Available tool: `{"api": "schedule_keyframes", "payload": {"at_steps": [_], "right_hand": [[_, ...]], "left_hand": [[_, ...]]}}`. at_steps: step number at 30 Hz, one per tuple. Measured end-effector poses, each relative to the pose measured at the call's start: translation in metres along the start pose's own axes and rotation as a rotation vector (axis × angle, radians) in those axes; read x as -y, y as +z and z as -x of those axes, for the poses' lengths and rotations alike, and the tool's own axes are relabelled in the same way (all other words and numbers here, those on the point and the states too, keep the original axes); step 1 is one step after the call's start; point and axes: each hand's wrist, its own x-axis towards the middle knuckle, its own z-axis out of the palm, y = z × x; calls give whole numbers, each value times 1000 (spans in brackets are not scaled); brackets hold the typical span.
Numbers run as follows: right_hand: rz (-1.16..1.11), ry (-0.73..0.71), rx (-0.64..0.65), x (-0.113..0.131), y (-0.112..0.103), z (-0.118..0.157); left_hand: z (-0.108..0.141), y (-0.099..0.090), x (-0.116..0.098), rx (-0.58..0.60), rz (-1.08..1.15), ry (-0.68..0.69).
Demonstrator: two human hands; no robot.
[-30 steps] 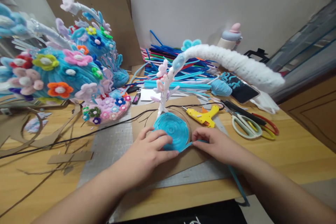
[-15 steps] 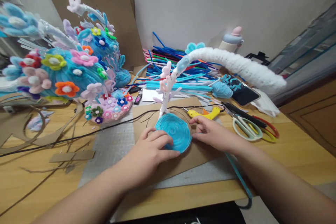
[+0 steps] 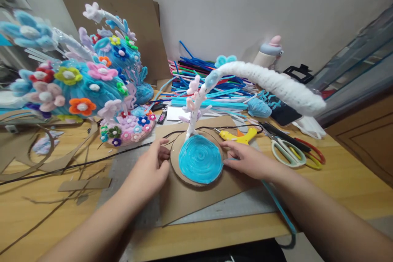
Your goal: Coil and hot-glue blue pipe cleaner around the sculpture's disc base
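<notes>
- Down on a wooden table (image 3: 344, 188), backed by a pale wall (image 3: 221, 4), with a brown cardboard sheet (image 3: 184, 208) laid over a grey mat (image 3: 215, 212).
- Centre stage, lying on a cardboard disc (image 3: 175, 166) atop that sheet: a blue coil (image 3: 200, 159), just in front of a white-wrapped stem (image 3: 270, 80).
- Now to the left hand (image 3: 152, 168): loosely curved, thumb and fingers apart, gripping nothing, close beside the disc's left rim; contact impossible to tell.
- Over to the right hand (image 3: 247, 160): nearly closed at the coil's right edge, pinching a blue strand (image 3: 278, 202) trailing past the table's front edge.
- Back by the wall, a lidded bottle (image 3: 267, 55), contents hidden.
</notes>
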Motion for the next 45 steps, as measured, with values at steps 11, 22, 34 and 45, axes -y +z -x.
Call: {"api": "schedule_keyframes", "payload": {"at_steps": [11,22,34,45], "right_hand": [[287,216,-78,24,46,55],[371,249,-107,26,57,63],[355,272,-93,26,58,62],[356,302,-87,25,59,61]], "left_hand": [[-11,11,0,108,-18,213],[-9,14,2,296,-236,440],[-13,5,5,383,-196,395],[-12,9,7,354,-314,387]]}}
